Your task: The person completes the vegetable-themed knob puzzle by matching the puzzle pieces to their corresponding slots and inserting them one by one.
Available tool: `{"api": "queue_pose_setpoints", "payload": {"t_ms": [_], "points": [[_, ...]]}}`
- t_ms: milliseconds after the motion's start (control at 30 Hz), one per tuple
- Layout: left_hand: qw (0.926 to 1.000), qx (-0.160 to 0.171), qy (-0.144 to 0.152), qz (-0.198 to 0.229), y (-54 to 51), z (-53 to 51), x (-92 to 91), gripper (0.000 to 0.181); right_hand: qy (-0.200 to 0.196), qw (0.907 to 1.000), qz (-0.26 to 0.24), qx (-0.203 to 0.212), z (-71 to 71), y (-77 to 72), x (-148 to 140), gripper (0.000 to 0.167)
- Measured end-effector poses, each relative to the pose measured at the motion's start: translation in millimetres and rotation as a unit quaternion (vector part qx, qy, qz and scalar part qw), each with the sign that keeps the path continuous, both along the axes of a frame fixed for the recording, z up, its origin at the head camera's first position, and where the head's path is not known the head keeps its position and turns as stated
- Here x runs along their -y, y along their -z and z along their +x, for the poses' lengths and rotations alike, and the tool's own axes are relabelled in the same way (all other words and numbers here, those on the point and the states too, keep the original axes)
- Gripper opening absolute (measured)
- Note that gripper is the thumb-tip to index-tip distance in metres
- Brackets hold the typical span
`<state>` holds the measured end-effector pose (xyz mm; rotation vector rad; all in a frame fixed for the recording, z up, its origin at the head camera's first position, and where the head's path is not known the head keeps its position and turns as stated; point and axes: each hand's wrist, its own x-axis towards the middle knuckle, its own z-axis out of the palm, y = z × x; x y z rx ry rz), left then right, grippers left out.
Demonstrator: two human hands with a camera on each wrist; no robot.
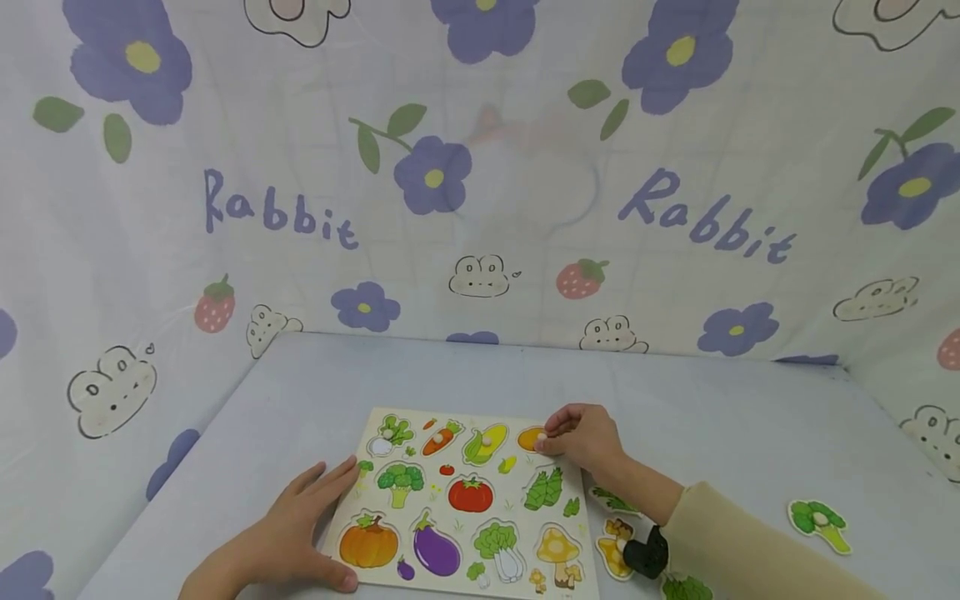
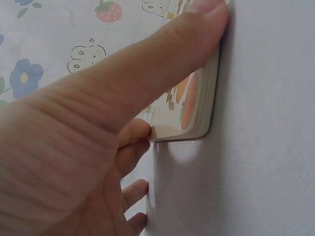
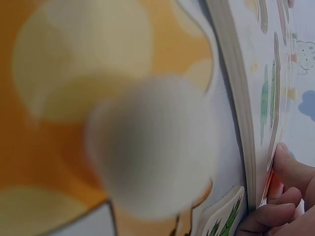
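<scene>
Mushroom puzzle piece [image 3: 98, 73], one: orange, yellow-spotted, close to the lens; white round knob [image 3: 152, 147] on its face, blurred. Green-printed piece [image 3: 224, 216], one: cut off at the lower border. Puzzle board [image 3: 241, 98], one: pale, steeply angled, green pictures on its face. Right hand [image 3: 288, 196], lower right: fingers bent at the board, orange-red patch [image 3: 275, 188] partly hidden among them. Cloth [image 3: 301, 81], background: blue flower, outlined cartoon face

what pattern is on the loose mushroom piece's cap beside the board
Orange with pale yellow spots; the mushroom piece shows best in the right wrist view.
</scene>
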<state>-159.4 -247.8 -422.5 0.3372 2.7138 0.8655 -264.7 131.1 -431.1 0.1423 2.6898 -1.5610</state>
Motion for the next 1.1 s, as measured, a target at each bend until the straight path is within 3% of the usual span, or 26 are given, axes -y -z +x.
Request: {"api": "queue_pose_setpoints", "payload": {"t_ms": [1100], "points": [[0.9999, 0.009, -0.006, -0.008, -6.1, 2.0, -3.3, 0.121, 0.001, 1.0000, 0.002, -0.003, 3.4, 0.3, -1.8, 0.021]]}}
